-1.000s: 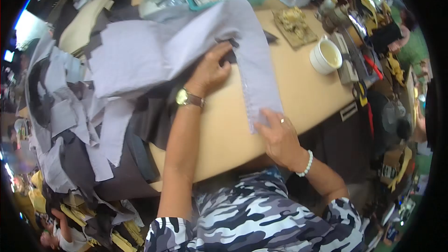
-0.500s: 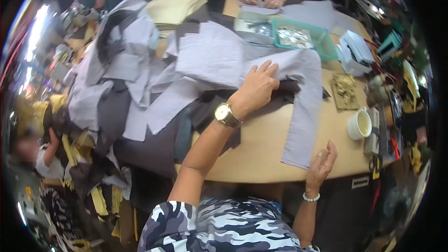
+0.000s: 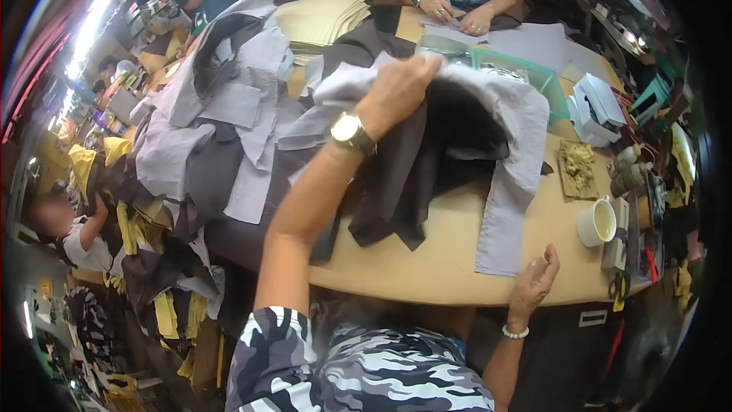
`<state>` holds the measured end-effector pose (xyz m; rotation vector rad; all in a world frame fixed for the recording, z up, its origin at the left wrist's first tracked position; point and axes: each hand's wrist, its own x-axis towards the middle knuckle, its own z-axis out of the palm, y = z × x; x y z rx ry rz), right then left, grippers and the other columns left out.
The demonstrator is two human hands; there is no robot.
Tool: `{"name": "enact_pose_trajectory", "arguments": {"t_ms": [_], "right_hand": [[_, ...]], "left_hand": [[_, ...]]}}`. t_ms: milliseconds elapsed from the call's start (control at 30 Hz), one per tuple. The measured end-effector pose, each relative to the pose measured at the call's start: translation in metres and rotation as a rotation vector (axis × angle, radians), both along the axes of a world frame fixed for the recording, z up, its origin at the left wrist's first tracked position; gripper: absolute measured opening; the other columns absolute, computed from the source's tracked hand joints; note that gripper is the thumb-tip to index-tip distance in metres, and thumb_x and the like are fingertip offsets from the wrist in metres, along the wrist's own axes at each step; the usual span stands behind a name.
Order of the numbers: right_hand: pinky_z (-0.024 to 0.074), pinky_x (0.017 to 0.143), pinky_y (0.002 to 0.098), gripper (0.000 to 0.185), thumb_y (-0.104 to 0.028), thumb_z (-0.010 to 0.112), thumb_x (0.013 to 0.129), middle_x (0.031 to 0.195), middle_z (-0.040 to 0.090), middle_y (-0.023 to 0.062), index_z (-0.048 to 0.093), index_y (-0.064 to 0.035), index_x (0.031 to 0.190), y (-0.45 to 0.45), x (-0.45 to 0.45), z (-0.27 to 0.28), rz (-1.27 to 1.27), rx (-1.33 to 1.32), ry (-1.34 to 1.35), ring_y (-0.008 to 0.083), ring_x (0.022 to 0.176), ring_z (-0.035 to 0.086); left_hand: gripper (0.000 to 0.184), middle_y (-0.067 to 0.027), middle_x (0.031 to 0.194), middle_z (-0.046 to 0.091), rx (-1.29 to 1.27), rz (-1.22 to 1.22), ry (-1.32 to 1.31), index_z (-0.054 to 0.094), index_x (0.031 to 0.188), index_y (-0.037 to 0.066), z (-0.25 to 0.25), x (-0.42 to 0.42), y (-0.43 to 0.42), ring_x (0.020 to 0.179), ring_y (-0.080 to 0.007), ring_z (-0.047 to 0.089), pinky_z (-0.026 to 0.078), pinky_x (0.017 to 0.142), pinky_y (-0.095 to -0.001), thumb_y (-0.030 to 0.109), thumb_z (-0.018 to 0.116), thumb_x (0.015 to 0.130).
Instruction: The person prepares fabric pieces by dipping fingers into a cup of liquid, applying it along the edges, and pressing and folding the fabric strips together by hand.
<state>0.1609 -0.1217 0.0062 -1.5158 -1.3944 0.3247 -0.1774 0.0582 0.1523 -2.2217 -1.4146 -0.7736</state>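
My left hand (image 3: 398,93), with a watch on its wrist, is closed on the grey cloth (image 3: 507,183) and holds it up off the table. The cloth's dark underside (image 3: 465,118) shows, and dark folds hang below my hand. One long pale strip of the cloth lies on the wooden table (image 3: 427,267) and reaches toward its front edge. My right hand (image 3: 533,282), with a beaded bracelet on its wrist, rests by the table's front edge, just right of the strip's end. Its fingers are apart and hold nothing.
A white cup (image 3: 596,223), a brown slab with yellowish lumps (image 3: 578,170) and scissors (image 3: 619,287) are at the right. Behind stand a teal tray (image 3: 560,95) and a white box (image 3: 596,111). Grey cloth pieces (image 3: 175,156) lie left. A co-worker's hands (image 3: 457,17) are across the table.
My left hand has closed on the cloth and lifted it, turning up its dark side. My right hand let go of the strip's end earlier and stays beside it. The view has shifted.
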Motion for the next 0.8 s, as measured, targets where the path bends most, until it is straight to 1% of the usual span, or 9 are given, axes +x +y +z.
{"name": "enact_pose_trajectory", "arguments": {"t_ms": [100, 133, 200, 233, 267, 400, 633, 767, 800], "right_hand": [[0.0306, 0.106, 0.0397, 0.042, -0.001, 0.045, 0.088, 0.128, 0.049, 0.0198, 0.041, 0.0050, 0.130, -0.001, -0.001, 0.001, -0.003, -0.014, 0.038, 0.0316, 0.122, 0.045], [0.0305, 0.106, 0.0397, 0.042, -0.001, 0.044, 0.088, 0.128, 0.048, 0.0198, 0.041, 0.0049, 0.130, -0.001, -0.003, 0.003, -0.007, -0.014, 0.049, 0.0313, 0.122, 0.045], [0.0300, 0.107, 0.0399, 0.044, 0.000, 0.044, 0.089, 0.130, 0.048, 0.0198, 0.039, 0.0042, 0.132, -0.001, -0.003, 0.002, -0.011, -0.014, 0.041, 0.0302, 0.122, 0.044], [0.0298, 0.107, 0.0392, 0.043, -0.003, 0.044, 0.091, 0.131, 0.047, 0.0195, 0.039, 0.0041, 0.133, 0.000, -0.003, 0.001, -0.016, -0.021, 0.035, 0.0295, 0.123, 0.044], [0.0296, 0.107, 0.0385, 0.043, -0.005, 0.043, 0.092, 0.132, 0.046, 0.0193, 0.038, 0.0041, 0.134, -0.001, -0.002, 0.000, -0.024, -0.027, 0.028, 0.0287, 0.124, 0.043], [0.0292, 0.107, 0.0376, 0.044, -0.008, 0.043, 0.095, 0.134, 0.045, 0.0189, 0.036, 0.0039, 0.136, -0.001, 0.000, -0.003, -0.058, -0.037, 0.004, 0.0277, 0.126, 0.042], [0.0256, 0.109, 0.0413, 0.051, -0.003, 0.045, 0.085, 0.133, 0.045, 0.0213, 0.036, 0.0051, 0.135, 0.000, -0.004, 0.001, -0.053, -0.052, -0.087, 0.0316, 0.126, 0.041], [0.0223, 0.111, 0.0421, 0.056, -0.001, 0.041, 0.081, 0.135, 0.042, 0.0217, 0.034, 0.0050, 0.136, -0.003, -0.002, 0.003, -0.014, -0.026, -0.069, 0.0322, 0.129, 0.037], [0.0215, 0.111, 0.0423, 0.057, -0.001, 0.040, 0.081, 0.136, 0.041, 0.0217, 0.034, 0.0050, 0.137, -0.003, -0.002, 0.003, -0.007, -0.020, -0.056, 0.0323, 0.130, 0.036]], "left_hand": [[0.024, -0.0161, 0.083, 0.063, 0.216, 0.025, 0.066, 0.057, 0.105, 0.008, 0.066, -0.028, 0.006, 0.070, -0.0338, 0.065, 0.052, 0.056, -0.0415, 0.005, 0.047, 0.084], [0.007, -0.0159, 0.074, 0.061, 0.360, -0.008, 0.088, 0.050, 0.087, 0.006, 0.089, -0.041, 0.011, 0.064, -0.0331, 0.063, 0.052, 0.057, -0.0425, 0.004, 0.048, 0.080], [0.016, -0.0127, 0.079, 0.062, 0.474, 0.143, 0.255, 0.055, 0.096, 0.002, 0.138, -0.068, 0.006, 0.072, -0.0258, 0.063, 0.050, 0.063, -0.0358, 0.010, 0.053, 0.083], [0.014, -0.0052, 0.069, 0.060, 0.614, 0.122, 0.242, 0.059, 0.094, 0.003, 0.158, -0.084, 0.007, 0.062, -0.0179, 0.061, 0.048, 0.055, -0.0298, 0.003, 0.050, 0.083], [0.026, -0.0133, 0.068, 0.060, 0.832, 0.260, 0.566, 0.060, 0.103, 0.001, 0.177, -0.114, 0.015, 0.063, -0.0250, 0.061, 0.049, 0.058, -0.0368, 0.003, 0.048, 0.080], [0.033, -0.0149, 0.084, 0.058, 0.669, 0.523, 0.191, 0.056, 0.109, -0.002, 0.190, -0.208, 0.016, 0.079, -0.0272, 0.058, 0.047, 0.068, -0.0380, 0.011, 0.054, 0.078], [0.055, -0.0177, 0.111, 0.054, 0.500, 0.927, -0.392, 0.049, 0.119, -0.006, 0.181, -0.349, -0.001, 0.106, -0.0312, 0.051, 0.043, 0.086, -0.0401, 0.023, 0.065, 0.076], [0.070, -0.0193, 0.127, 0.052, 0.329, 0.918, -0.583, 0.045, 0.125, -0.009, 0.150, -0.376, -0.022, 0.122, -0.0334, 0.047, 0.041, 0.096, -0.0413, 0.030, 0.071, 0.074], [0.087, -0.0250, 0.134, 0.045, 0.198, 0.819, -0.579, 0.041, 0.131, -0.006, 0.139, -0.375, -0.035, 0.126, -0.0327, 0.043, 0.035, 0.103, -0.0384, 0.048, 0.074, 0.071]]}}
